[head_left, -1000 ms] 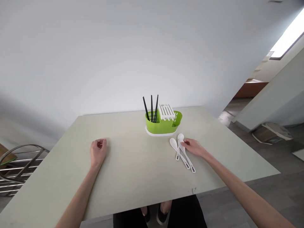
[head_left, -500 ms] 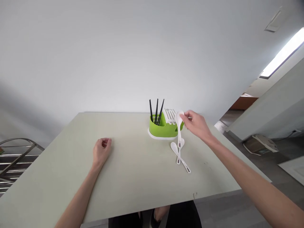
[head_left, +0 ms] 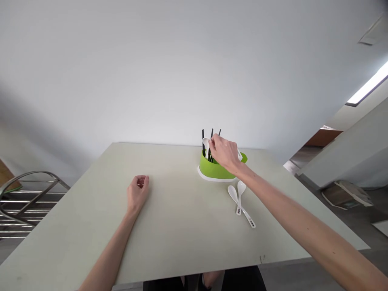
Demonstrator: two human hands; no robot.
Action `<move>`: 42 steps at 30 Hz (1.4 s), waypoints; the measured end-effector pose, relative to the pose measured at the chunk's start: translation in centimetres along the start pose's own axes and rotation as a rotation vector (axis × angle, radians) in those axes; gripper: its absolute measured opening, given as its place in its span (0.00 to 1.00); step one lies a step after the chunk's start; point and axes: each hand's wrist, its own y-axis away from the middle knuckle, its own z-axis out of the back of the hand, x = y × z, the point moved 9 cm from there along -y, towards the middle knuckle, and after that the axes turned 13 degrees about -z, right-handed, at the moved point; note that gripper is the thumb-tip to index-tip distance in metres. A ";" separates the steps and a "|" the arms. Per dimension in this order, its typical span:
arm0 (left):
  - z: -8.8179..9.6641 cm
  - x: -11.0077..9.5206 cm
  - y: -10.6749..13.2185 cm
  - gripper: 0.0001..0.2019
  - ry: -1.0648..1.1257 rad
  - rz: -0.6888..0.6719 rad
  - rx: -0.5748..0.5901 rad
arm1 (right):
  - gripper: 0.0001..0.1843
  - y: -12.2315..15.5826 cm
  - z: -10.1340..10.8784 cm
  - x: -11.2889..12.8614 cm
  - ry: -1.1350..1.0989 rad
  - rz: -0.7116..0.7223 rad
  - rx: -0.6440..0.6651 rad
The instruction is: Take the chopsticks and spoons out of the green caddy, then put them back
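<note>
My right hand (head_left: pixel 223 151) pinches a white spoon (head_left: pixel 206 144) by its bowl, over the left part of the green utensil holder (head_left: pixel 214 170). The spoon's handle points down and its lower end is hidden behind the holder's wall. Black chopsticks (head_left: pixel 203 139) stand in that same part, partly covered by my hand. Two more white spoons, one (head_left: pixel 241 190) lying across the other (head_left: pixel 249 218), rest crossed on the table in front of the holder. My left hand (head_left: pixel 138 193) lies on the table to the left, fingers curled, with nothing visible in it.
The pale table (head_left: pixel 182 226) reaches back to a plain wall (head_left: pixel 169 81). A metal rack (head_left: pixel 27 202) stands beyond the table's left edge. On the floor to the right is a brown bin-like box (head_left: pixel 345 195).
My right hand has carried the spoon left, from in front of the holder's right side to its left compartment among the chopsticks. The view has shifted slightly; my left hand stays put.
</note>
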 end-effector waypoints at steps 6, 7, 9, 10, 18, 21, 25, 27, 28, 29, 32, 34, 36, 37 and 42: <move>-0.2 0.5 -0.2 0.19 -0.014 -0.025 0.003 | 0.17 1.5 -3.3 1.5 0.089 0.084 0.044; -0.3 0.6 -0.2 0.19 -0.018 -0.027 0.005 | 0.16 1.6 -3.7 1.6 0.095 0.093 0.048; -0.3 0.7 -0.3 0.19 -0.032 -0.028 0.009 | 0.15 1.7 -4.2 1.8 0.106 0.104 0.059; -0.3 0.7 -0.3 0.19 -0.040 -0.028 0.013 | 0.14 1.7 -4.4 1.9 0.110 0.106 0.069; -0.1 0.0 -0.3 0.17 -0.064 -0.024 0.020 | 0.09 1.9 -5.6 1.7 0.094 0.083 0.152; -0.1 -0.2 -0.4 0.16 -0.083 -0.031 0.015 | 0.08 2.5 -4.6 1.8 0.069 0.106 0.137; -0.3 -0.1 -0.5 0.16 -0.088 -0.031 0.019 | 0.06 4.6 -1.5 0.5 -0.083 0.166 0.081; -0.4 0.0 -0.5 0.17 -0.095 -0.036 0.026 | 0.05 6.0 0.2 -1.3 -0.197 0.193 0.073; -0.5 0.0 -0.5 0.17 -0.102 -0.042 0.026 | 0.05 6.8 0.8 -2.6 -0.239 0.193 0.079; -0.5 0.0 -0.5 0.17 -0.110 -0.050 0.025 | 0.06 7.4 1.2 -4.1 -0.266 0.178 0.087; -0.7 -0.1 -0.5 0.18 -0.132 -0.069 0.024 | 0.05 8.8 1.2 -9.4 -0.269 0.063 0.102; -0.9 -0.2 -0.6 0.18 -0.146 -0.077 0.034 | 0.05 9.5 -0.2 -12.9 -0.223 -0.051 0.145; -1.1 -0.3 -0.6 0.18 -0.159 -0.084 0.041 | 0.09 10.1 -2.8 -16.2 -0.170 -0.195 0.260; -1.1 -0.5 -0.6 0.18 -0.164 -0.089 0.043 | 0.11 10.5 -4.2 -17.8 -0.161 -0.282 0.337; -1.1 -1.1 -0.4 0.19 -0.186 -0.090 0.049 | 0.25 12.1 -9.7 -21.8 -0.263 -0.594 0.578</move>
